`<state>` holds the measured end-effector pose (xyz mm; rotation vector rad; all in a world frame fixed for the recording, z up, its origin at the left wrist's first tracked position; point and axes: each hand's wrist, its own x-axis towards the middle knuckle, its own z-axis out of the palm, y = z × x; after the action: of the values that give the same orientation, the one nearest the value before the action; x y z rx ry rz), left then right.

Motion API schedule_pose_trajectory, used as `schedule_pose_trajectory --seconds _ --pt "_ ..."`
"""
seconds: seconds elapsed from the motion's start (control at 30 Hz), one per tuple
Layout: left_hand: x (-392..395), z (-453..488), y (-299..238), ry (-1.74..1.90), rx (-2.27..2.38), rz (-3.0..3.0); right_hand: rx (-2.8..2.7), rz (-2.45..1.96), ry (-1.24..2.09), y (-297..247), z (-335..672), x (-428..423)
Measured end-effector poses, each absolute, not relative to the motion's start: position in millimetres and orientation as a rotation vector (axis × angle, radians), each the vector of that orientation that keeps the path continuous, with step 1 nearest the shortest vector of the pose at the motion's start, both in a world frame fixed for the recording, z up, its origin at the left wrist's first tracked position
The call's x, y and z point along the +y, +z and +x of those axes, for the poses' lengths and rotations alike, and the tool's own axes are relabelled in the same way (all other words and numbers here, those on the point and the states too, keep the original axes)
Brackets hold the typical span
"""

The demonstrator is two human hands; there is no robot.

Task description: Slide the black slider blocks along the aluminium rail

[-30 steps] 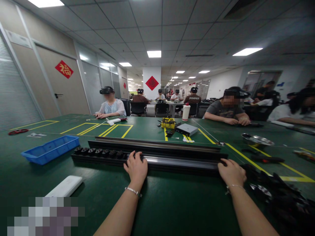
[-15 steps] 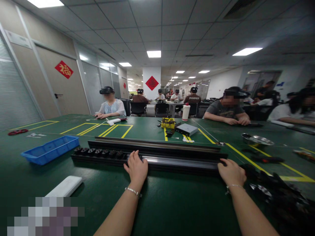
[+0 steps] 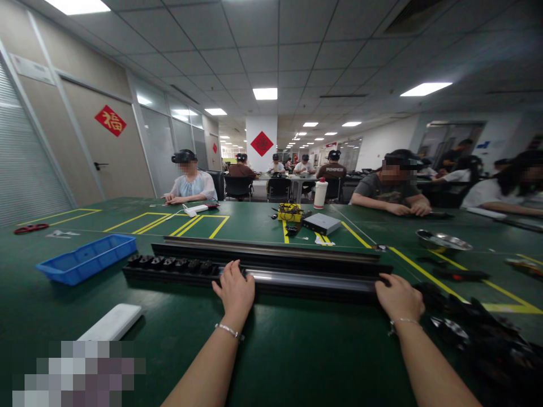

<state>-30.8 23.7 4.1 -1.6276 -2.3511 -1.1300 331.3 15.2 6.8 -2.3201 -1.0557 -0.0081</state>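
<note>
A long black rail (image 3: 314, 282) lies crosswise on the green table in front of me. Several small black parts with pale centres (image 3: 169, 264) sit in a row in its left stretch. My left hand (image 3: 236, 288) grips the rail near its middle, just right of that row, thumb on the near side and fingers over the top. At the right end, my right hand (image 3: 401, 297) is closed on the rail with its fingers curled; the fingertips are partly hidden. Directly behind lies a second long black strip (image 3: 271, 249), parallel to the rail.
A blue tray (image 3: 89, 260) stands left, with a white oblong object (image 3: 112, 322) nearer me. Dark loose parts (image 3: 479, 333) are heaped at the right. Farther off are a metal bowl (image 3: 443, 240), a grey box (image 3: 322, 224) and a white bottle (image 3: 320, 193). Co-workers sit across the table.
</note>
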Motion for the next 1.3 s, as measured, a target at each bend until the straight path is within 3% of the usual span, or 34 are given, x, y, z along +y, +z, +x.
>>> schedule_pose_trajectory --seconds 1.3 --pt "25.2 -35.1 4.4 -1.14 -2.171 -1.809 -1.108 -2.28 -0.057 1.4 335.4 17.0"
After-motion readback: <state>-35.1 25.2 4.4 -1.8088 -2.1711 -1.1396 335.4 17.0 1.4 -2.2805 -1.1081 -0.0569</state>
